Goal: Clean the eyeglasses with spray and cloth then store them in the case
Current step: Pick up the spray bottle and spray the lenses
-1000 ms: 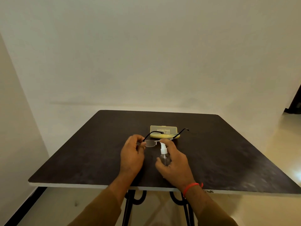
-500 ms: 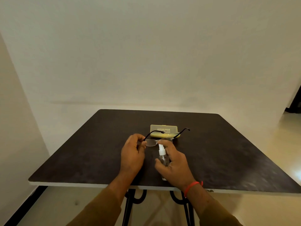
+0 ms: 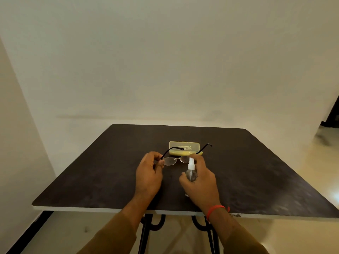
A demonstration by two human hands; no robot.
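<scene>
My left hand pinches the left corner of rimless eyeglasses with black temples, held just above the table, temples unfolded and pointing away from me. My right hand grips a small clear spray bottle with a white nozzle, index finger on top, nozzle close to the right lens. Behind the glasses a yellow translucent case lies on the dark table, lid open. I cannot make out a cloth.
The table's white front edge runs just under my wrists. A pale wall stands behind the table and on the left. Black metal table legs show below. A tiled floor lies to the right.
The spray bottle in my right hand has shifted slightly up toward the right lens. My left hand and the glasses have barely moved.
</scene>
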